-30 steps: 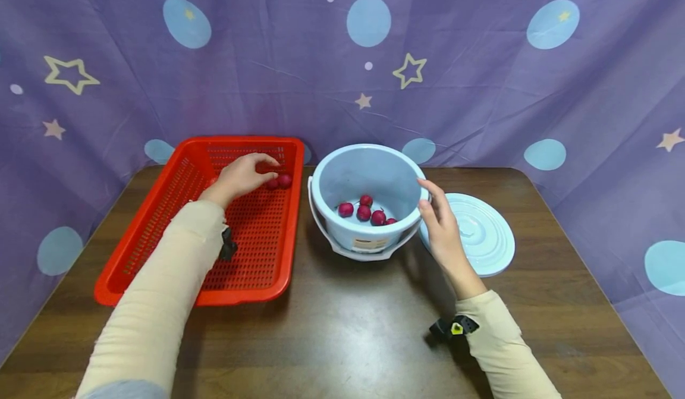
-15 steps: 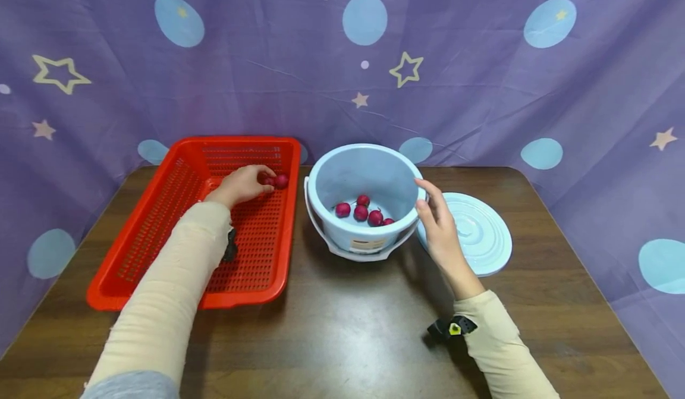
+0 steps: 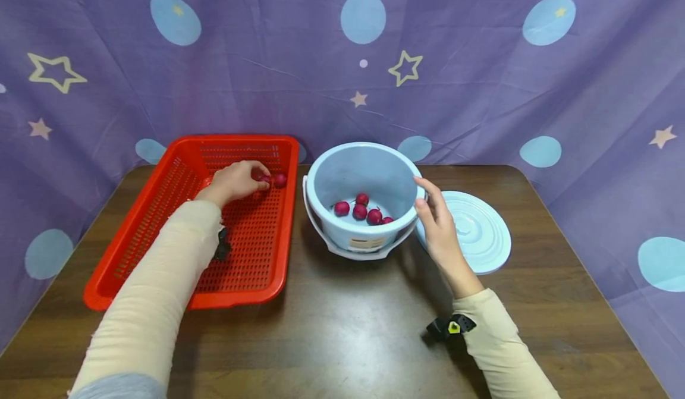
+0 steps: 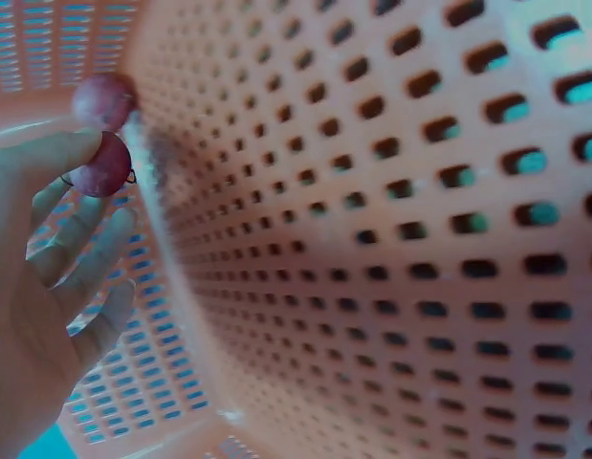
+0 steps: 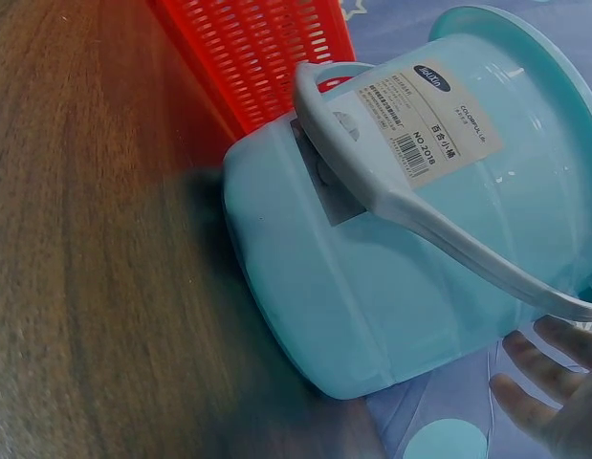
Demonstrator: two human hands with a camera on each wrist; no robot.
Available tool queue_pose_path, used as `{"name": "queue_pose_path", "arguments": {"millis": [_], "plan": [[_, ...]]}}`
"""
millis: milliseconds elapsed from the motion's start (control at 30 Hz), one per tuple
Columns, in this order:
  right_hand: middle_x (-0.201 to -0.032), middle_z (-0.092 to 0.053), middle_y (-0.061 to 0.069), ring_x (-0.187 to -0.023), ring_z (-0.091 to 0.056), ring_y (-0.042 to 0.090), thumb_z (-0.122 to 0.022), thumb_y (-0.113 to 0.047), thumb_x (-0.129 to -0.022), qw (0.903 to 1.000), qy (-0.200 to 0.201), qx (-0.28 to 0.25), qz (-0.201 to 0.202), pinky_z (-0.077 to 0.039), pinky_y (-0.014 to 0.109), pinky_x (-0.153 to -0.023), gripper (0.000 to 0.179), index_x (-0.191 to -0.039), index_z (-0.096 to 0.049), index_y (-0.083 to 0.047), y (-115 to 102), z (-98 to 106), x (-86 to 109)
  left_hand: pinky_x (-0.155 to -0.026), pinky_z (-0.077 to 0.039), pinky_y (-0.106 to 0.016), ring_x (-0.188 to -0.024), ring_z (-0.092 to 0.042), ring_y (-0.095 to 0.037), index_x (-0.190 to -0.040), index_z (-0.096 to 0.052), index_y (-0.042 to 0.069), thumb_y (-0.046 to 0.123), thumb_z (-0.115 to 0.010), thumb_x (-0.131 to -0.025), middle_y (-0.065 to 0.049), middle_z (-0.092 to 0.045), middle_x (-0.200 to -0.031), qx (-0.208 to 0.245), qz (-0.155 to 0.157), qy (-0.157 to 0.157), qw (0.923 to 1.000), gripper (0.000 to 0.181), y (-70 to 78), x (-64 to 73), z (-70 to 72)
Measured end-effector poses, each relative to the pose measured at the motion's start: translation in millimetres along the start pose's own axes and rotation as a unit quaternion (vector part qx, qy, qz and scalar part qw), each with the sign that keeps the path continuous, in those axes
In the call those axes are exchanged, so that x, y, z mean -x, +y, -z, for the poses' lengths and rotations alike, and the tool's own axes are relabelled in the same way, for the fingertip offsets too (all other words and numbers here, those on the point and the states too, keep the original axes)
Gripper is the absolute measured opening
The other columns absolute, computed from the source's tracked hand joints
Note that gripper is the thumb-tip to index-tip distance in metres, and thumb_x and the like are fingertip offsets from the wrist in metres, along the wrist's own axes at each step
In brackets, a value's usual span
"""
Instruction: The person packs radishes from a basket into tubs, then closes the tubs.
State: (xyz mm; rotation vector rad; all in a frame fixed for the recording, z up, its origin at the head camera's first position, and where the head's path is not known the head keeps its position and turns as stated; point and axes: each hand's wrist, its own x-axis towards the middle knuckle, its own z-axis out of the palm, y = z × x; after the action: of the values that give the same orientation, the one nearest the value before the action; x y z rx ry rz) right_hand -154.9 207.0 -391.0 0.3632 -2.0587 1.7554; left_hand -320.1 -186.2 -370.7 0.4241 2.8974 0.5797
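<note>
My left hand (image 3: 233, 181) is inside the red basket (image 3: 282, 250), pinching a small red radish (image 4: 100, 170) between thumb and fingers. A second radish (image 3: 280, 180) lies right beside it, near the basket wall. In the head view the pinched radish is partly hidden by my fingers. My right hand (image 3: 440, 223) touches the right side of the light blue bucket (image 3: 350, 160) at its rim, fingers fairly straight. Several radishes (image 3: 360, 211) lie on the bucket's floor. The bucket's handle (image 3: 353, 255) hangs down on the near side.
Partly behind my right hand, a light blue lid (image 3: 481, 232) lies flat to the right of the bucket. The brown wooden table (image 3: 342, 339) carries everything. A purple curtain (image 3: 278, 90) hangs along the back edge.
My left hand reached down with its fingers apart, took hold of a radish, and drew slightly left with it. The right hand stays at the bucket's rim.
</note>
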Motion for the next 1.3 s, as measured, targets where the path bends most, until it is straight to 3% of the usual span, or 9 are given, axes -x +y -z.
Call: {"name": "queue_pose_path", "arguments": {"millis": [200,567,900,1167,1300], "plan": [[-0.144,-0.047,0.012,-0.119,-0.047,0.018,-0.047,-0.015,-0.104,1.0000,0.003,0.003,-0.002,-0.035,0.026,-0.102,0.042,-0.144,-0.047,-0.005,-1.7,-1.5,3.3,-0.087,-0.042,-0.054,-0.105,-0.060,-0.031,-0.117,-0.067,0.014,0.031,-0.068,-0.091,-0.011,-0.067,-0.115,0.008,-0.022,0.024,0.9994,0.030,6.3,9.5,11.9],[-0.144,-0.047,0.012,-0.118,-0.047,0.017,-0.048,-0.017,-0.104,1.0000,0.002,0.008,-0.003,-0.035,0.026,-0.102,0.042,-0.145,-0.047,-0.007,-1.5,-1.6,5.1,-0.087,-0.041,-0.057,-0.106,-0.059,-0.030,-0.121,-0.066,0.018,0.031,-0.067,-0.093,-0.007,-0.063,-0.125,0.011,-0.063,0.051,0.9967,0.031,26.9,25.6,25.8],[-0.145,-0.046,0.012,-0.121,-0.048,0.018,-0.049,-0.019,-0.104,1.0000,0.001,0.002,-0.002,-0.036,0.027,-0.102,0.043,-0.145,-0.047,-0.006,-2.0,-1.7,4.5,-0.084,-0.044,-0.049,-0.097,-0.060,-0.023,-0.116,-0.067,0.022,0.037,-0.071,-0.091,-0.001,-0.067,-0.109,0.028,-0.108,0.088,0.9899,0.029,59.1,43.9,37.9],[-0.146,-0.045,0.011,-0.124,-0.047,0.020,-0.049,-0.020,-0.104,1.0000,-0.002,0.004,-0.006,-0.036,0.027,-0.103,0.043,-0.145,-0.047,-0.006,-3.0,-1.4,3.3,-0.085,-0.045,-0.043,-0.095,-0.059,-0.017,-0.114,-0.068,0.025,0.040,-0.071,-0.091,0.004,-0.067,-0.107,0.046,-0.148,0.099,0.9829,0.029,86.0,59.1,45.3],[-0.147,-0.045,0.010,-0.127,-0.046,0.020,-0.049,-0.021,-0.104,0.9999,-0.003,0.007,-0.010,-0.035,0.027,-0.104,0.043,-0.145,-0.047,-0.007,-3.8,-0.8,2.4,-0.079,-0.045,-0.038,-0.090,-0.057,-0.014,-0.114,-0.069,0.026,0.038,-0.073,-0.090,0.006,-0.065,-0.103,0.070,-0.180,0.100,0.9759,0.027,99.6,65.7,46.5]]}}
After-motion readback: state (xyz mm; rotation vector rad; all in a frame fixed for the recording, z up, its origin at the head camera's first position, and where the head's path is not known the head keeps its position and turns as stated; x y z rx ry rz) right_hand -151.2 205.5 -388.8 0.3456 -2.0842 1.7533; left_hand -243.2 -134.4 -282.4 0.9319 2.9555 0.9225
